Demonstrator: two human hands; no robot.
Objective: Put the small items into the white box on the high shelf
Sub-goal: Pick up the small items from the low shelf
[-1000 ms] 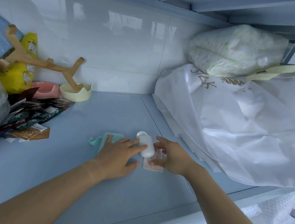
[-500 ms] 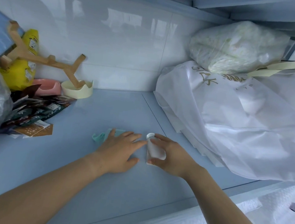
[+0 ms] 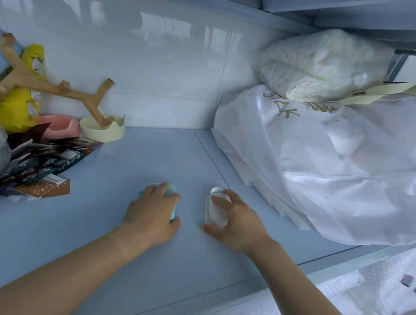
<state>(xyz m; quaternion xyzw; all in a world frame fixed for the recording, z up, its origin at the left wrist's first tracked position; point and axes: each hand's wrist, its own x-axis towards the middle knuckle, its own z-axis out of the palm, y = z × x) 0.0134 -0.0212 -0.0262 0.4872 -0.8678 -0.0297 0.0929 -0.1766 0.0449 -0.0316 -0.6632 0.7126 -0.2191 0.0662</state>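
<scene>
Both hands rest on the pale blue shelf (image 3: 150, 156). My left hand (image 3: 153, 209) lies over a small mint-green item (image 3: 172, 192), fingers curled around it, so most of it is hidden. My right hand (image 3: 233, 221) closes on a small white bottle (image 3: 215, 206) lying on its side, with a flat pale packet (image 3: 206, 204) under it. No white box is in view.
A large white fabric bag (image 3: 329, 176) with a clear plastic bundle (image 3: 321, 64) on top fills the right side. At the back left are a wooden stand (image 3: 54, 88), a cream dish (image 3: 102, 128), a pink dish (image 3: 60, 125), a yellow pouch (image 3: 26, 100) and dark sachets (image 3: 46, 159).
My hands have moved apart. The left one slid left onto the mint-green item; the right one wrapped over the white bottle and packet.
</scene>
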